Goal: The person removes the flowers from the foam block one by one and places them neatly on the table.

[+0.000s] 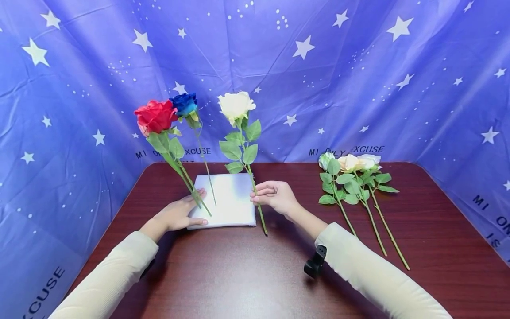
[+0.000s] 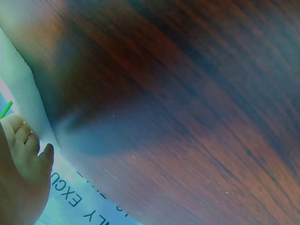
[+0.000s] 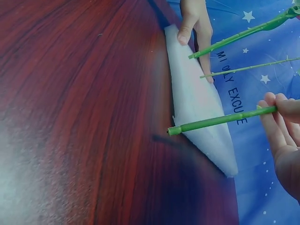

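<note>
A white rose (image 1: 237, 106) on a long leafy stem is upright in my right hand (image 1: 279, 197); thumb and fingers pinch the stem (image 3: 220, 121). Its cut lower end sticks out below the fingers, by the right edge of a white foam block (image 1: 231, 201). My left hand (image 1: 177, 213) rests at the block's left side, thumb extended along the near edge and fingers partly behind the stems. A red rose (image 1: 156, 116) leans left and a blue rose (image 1: 184, 104) rises beside it, both with stem ends at the block's top. Only part of the left hand (image 2: 28, 159) appears in the left wrist view.
Several pale roses lie on the right of the dark wooden table (image 1: 430, 221), among them a greenish white one (image 1: 326, 160) and a cream one (image 1: 348, 163). A blue star-printed cloth (image 1: 271, 66) hangs behind. A black strap (image 1: 315, 261) is at the right wrist.
</note>
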The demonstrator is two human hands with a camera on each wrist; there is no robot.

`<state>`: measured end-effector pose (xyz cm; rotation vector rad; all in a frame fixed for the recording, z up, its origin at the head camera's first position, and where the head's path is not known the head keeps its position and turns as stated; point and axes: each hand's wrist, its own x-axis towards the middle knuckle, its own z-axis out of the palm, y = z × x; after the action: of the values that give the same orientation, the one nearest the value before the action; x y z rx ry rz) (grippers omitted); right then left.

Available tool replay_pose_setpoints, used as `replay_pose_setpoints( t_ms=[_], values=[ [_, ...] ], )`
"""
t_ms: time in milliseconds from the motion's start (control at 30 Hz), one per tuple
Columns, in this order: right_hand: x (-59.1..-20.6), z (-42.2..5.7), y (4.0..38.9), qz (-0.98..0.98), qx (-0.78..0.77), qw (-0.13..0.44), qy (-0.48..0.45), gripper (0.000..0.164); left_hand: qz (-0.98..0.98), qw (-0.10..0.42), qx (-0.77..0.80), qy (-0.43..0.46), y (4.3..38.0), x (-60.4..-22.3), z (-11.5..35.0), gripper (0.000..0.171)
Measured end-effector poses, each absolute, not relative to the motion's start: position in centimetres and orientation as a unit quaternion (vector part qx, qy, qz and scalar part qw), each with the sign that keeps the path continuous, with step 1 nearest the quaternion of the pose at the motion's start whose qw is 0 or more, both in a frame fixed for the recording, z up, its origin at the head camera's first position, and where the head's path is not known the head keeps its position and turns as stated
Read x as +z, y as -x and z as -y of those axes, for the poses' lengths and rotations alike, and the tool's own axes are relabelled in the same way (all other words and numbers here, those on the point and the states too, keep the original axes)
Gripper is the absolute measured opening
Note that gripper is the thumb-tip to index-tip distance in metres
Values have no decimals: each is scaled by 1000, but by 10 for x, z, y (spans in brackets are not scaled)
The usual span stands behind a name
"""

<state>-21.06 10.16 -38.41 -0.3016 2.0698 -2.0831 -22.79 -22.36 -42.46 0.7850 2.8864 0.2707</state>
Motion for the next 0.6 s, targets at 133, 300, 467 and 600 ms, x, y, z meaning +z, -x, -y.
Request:
replay_pose_setpoints(
  t_ms=[133,300,467,600],
  values=[
    [-385,-106,207,-679,-719,113,100,37,-959,70,89,-260,229,-424,224,96],
    [-388,-114,203,-670,-724,126,104,43,-959,68,93,-260,230,-425,223,96],
    [-392,-122,199,-682,-713,130,98,44,-958,71,96,-261,228,-425,224,97],
    [-394,-127,199,-690,-708,125,83,43,-958,55,89,-267,229,-427,224,96]
  ],
)
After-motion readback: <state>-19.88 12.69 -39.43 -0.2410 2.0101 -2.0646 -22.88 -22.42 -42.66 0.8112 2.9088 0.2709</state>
